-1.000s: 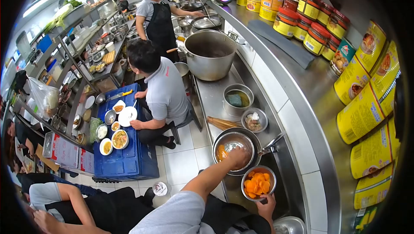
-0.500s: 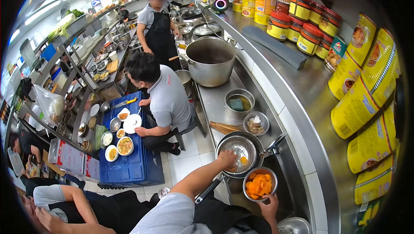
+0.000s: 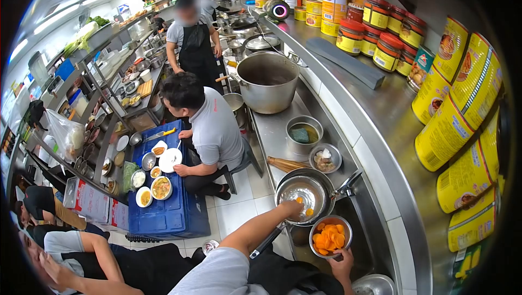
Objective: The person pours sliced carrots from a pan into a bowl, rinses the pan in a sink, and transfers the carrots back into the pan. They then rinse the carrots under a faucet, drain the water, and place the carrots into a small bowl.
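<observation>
My left hand (image 3: 291,210) reaches down into a shiny metal bowl (image 3: 312,190) that sits in a dark long-handled pan (image 3: 330,189). Two orange slices (image 3: 309,212) lie in this bowl, and another bit of orange shows beside my fingertips. How my left fingers are bent, and whether they grip anything, is too small to tell. At the lower right, my right hand (image 3: 341,264) grips the rim of a smaller metal bowl (image 3: 348,230) full of orange slices (image 3: 329,237), which look like carrot.
Beyond the pan stand a bowl of pale pieces (image 3: 325,159), a pot with a green pad (image 3: 302,134) and a large stockpot (image 3: 268,83). A tap (image 3: 348,183) overhangs the sink. A seated person (image 3: 209,126) eats at a blue crate (image 3: 179,208). Jars and cans line the shelf.
My left hand has shifted slightly right and lower within the view, and more orange slices show in the shiny bowl. My right hand still holds the smaller bowl. Another person now shows at the back.
</observation>
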Action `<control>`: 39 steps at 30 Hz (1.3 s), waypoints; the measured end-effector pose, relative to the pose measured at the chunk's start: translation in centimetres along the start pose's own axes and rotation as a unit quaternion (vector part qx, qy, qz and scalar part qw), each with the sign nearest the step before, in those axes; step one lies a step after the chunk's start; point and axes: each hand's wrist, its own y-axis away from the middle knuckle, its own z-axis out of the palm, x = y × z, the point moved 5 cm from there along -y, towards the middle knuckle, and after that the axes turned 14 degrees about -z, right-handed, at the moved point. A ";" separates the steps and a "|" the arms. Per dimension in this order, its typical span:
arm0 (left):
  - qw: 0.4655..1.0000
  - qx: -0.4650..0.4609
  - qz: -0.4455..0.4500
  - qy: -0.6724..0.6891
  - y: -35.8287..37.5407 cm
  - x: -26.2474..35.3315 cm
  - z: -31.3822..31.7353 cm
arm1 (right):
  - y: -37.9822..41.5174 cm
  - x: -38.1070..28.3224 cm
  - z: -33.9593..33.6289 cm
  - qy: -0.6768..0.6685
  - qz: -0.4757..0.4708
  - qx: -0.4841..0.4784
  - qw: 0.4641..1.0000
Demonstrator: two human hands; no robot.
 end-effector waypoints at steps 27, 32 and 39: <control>0.994 -0.090 0.026 0.056 2.1 -0.3 -2.4 | 1.3 3.9 1.6 0.000 0.001 0.028 1.000; 0.995 -0.056 0.057 0.058 -1.0 -0.9 -0.2 | 0.7 2.1 1.1 0.013 -0.018 0.030 0.999; 0.974 -0.015 -0.022 0.227 0.9 -1.6 -3.6 | 0.2 0.6 1.0 0.018 -0.012 0.008 1.000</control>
